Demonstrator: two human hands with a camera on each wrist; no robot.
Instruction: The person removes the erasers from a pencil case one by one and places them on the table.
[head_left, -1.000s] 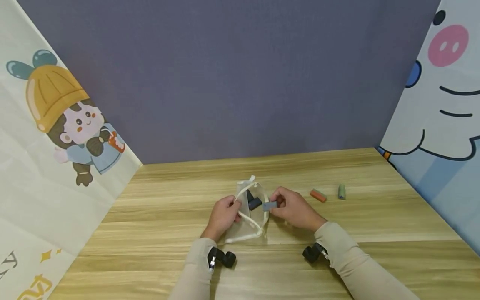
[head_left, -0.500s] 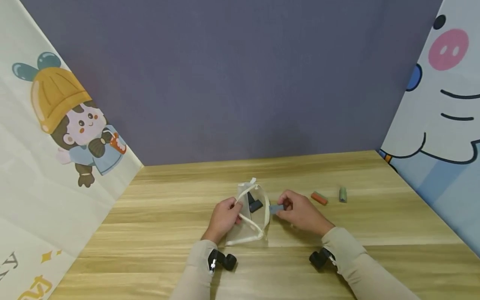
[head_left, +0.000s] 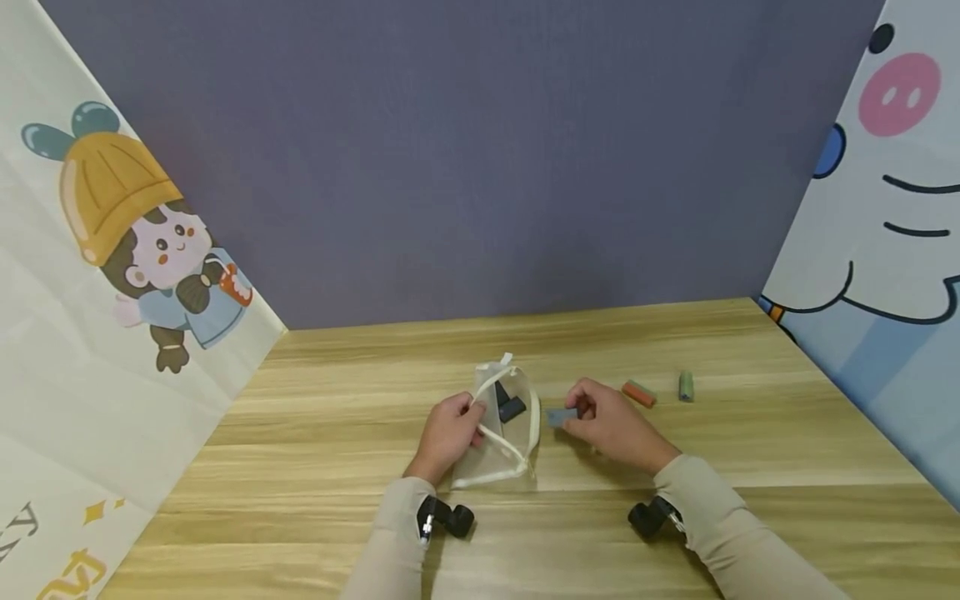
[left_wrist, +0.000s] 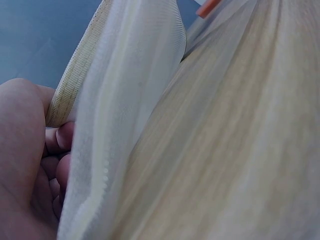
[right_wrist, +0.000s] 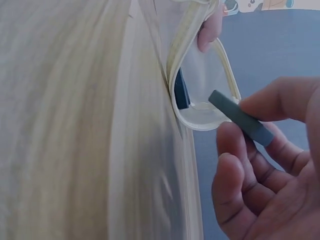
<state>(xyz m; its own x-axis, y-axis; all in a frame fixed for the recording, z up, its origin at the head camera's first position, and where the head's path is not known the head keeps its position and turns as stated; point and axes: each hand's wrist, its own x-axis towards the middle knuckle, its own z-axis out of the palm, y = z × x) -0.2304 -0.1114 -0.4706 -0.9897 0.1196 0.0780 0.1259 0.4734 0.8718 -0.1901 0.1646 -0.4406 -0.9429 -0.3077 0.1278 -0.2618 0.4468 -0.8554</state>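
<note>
Grey block (head_left: 559, 417): has shifted rightward, off the rim (head_left: 535, 417) of the mesh bag (head_left: 483, 468); it is now outside, just right of the head frame's centre.
Right hand (head_left: 613, 427): pinches the block between thumb and fingers.
Left hand (head_left: 448, 435): grips the bag's left edge, mouth gaping.
Dark blocks (head_left: 512, 409): inside.
Right of centre: orange piece (head_left: 639, 394), green piece (head_left: 686, 386) on the table (head_left: 315, 483).
In the way: only that rim.
</note>
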